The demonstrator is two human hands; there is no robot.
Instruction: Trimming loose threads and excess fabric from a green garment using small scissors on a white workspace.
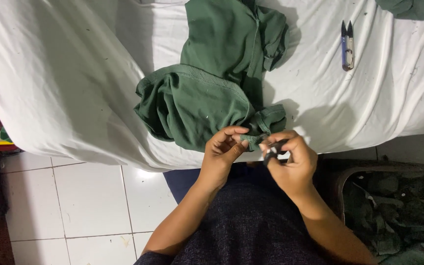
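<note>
White sheet [65, 73], hands w/ green garment [197, 98]

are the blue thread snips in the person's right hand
No, the blue thread snips lie untouched on the white sheet, while the right hand holds a small dark tool by the green garment.

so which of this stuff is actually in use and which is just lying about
In use:
green garment, its edge pinched by the left hand
small dark tool in the right hand

Lying about:
thread snips on the white sheet
green cloth at the top corner
</note>
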